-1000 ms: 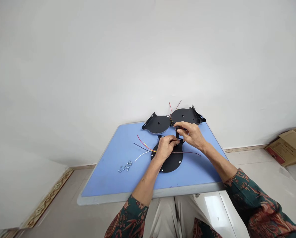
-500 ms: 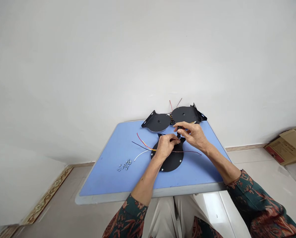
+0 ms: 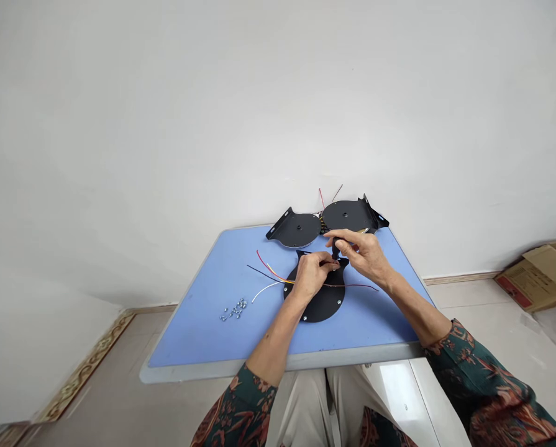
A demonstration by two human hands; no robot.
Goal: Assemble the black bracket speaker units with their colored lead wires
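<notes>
Our right hand (image 3: 364,256) grips a black tool (image 3: 336,249) upright over the near black plate (image 3: 322,306); our left hand (image 3: 310,274) lies across it, its hold unclear.

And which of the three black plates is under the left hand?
The front plate, nearest the table's front edge: the left hand covers part of it. The back-left plate and back-right plate lie beyond, near the wall.

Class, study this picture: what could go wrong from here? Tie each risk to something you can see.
The black tool in the right hand could slip onto the nearby fingers of the left hand. The loose screws might scatter if the left forearm brushes them. The thin reddish wire crossing the black plate might snag.
</notes>
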